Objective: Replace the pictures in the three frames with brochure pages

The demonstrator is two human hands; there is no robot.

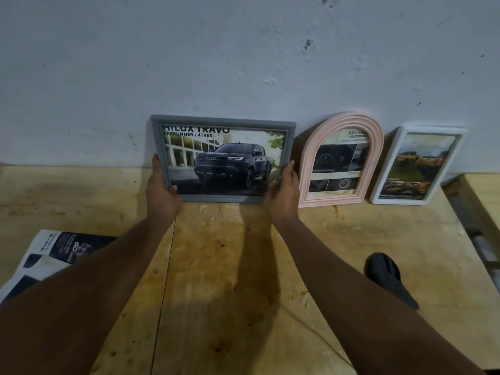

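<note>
A grey rectangular frame holding a brochure page of a dark pickup truck stands against the wall at the back of the wooden table. My left hand grips its lower left corner and my right hand grips its lower right corner. To the right, a pink arched frame with a brochure page of a dashboard leans on the wall. Further right, a white rectangular frame with a brochure page of yellow trucks leans there too.
The brochure lies open at the table's left front, partly under my left forearm. A dark cloth-like object lies on the table at the right. A second wooden surface adjoins at the far right. The pale wall rises behind.
</note>
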